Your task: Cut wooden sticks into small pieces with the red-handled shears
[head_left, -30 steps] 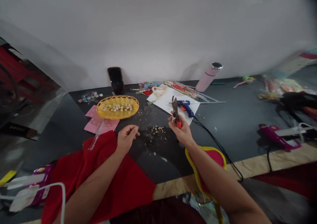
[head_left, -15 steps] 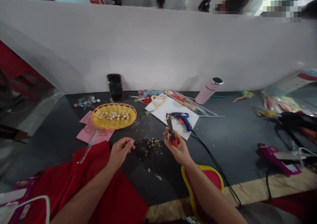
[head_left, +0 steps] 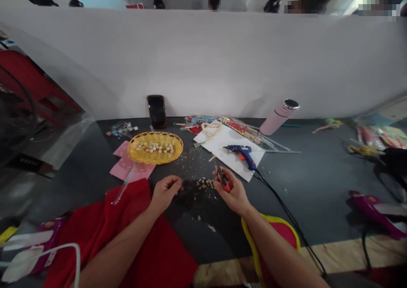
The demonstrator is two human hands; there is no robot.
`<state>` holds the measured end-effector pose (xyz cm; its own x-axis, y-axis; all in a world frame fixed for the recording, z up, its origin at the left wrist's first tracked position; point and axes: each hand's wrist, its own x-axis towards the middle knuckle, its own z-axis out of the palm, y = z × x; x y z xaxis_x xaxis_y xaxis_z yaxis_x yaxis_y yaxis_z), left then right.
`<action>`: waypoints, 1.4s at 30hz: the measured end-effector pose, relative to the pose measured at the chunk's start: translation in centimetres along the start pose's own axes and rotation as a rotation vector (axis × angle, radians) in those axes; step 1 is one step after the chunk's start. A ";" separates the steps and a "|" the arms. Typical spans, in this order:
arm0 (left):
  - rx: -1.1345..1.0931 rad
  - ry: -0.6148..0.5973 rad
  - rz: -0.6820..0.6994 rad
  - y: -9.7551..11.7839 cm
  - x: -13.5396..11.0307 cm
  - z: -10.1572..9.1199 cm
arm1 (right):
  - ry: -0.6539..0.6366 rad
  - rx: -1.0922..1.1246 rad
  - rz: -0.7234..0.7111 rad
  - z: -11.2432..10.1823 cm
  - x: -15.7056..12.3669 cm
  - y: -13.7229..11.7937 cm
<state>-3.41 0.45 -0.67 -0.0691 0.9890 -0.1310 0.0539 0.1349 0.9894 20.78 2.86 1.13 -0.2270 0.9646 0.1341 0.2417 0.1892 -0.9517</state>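
My right hand (head_left: 235,194) is wrapped round a pair of pliers (head_left: 220,173) with red handles, jaws pointing up and to the left. A small pale sliver (head_left: 212,157) shows at the jaw tips; whether they grip it, I cannot tell. My left hand (head_left: 165,192) is closed with thumb and fingers pressed together, and what it pinches is too small to make out. Between the hands lies a pile of tiny pale bits (head_left: 205,183) on the dark table (head_left: 197,220). Beyond my left hand, a yellow woven basket (head_left: 155,160) holds small white pieces (head_left: 154,147).
A blue glue gun (head_left: 244,153) lies on white paper (head_left: 208,144), its cord running to the front edge. Farther back are a phone (head_left: 157,112), a pink bottle (head_left: 276,119) and stick-like packets (head_left: 238,129). Red cloth (head_left: 133,233) lies under my left arm.
The view has swung a little, shifting the scene right. My right hand has come slightly toward my left, and the pliers' tips have dropped and tilted left, away from the glue gun's nozzle.
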 end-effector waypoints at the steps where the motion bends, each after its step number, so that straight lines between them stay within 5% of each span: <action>1: -0.056 0.012 -0.018 0.4 0.0 0.0 | -0.018 -0.026 -0.011 0.0 0.1 -0.5; 6: -0.208 -0.040 -0.041 2.4 0.9 0.1 | -0.119 -0.302 -0.154 0.7 1.1 -2.7; 13: -0.422 -0.093 -0.057 3.0 1.8 1.0 | -0.060 -0.740 -0.355 1.6 2.2 -0.1; 20: -0.523 -0.148 -0.073 2.0 1.4 1.3 | -0.142 -0.775 -0.381 1.1 2.1 0.7; 42: -0.172 -0.042 -0.031 0.7 1.8 0.8 | -0.374 -0.890 -0.361 1.6 1.8 -0.7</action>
<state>-2.72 2.33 -0.26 -0.0267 0.9867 -0.1604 -0.1186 0.1561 0.9806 18.70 4.22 1.57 -0.6672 0.7331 0.1319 0.6772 0.6707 -0.3025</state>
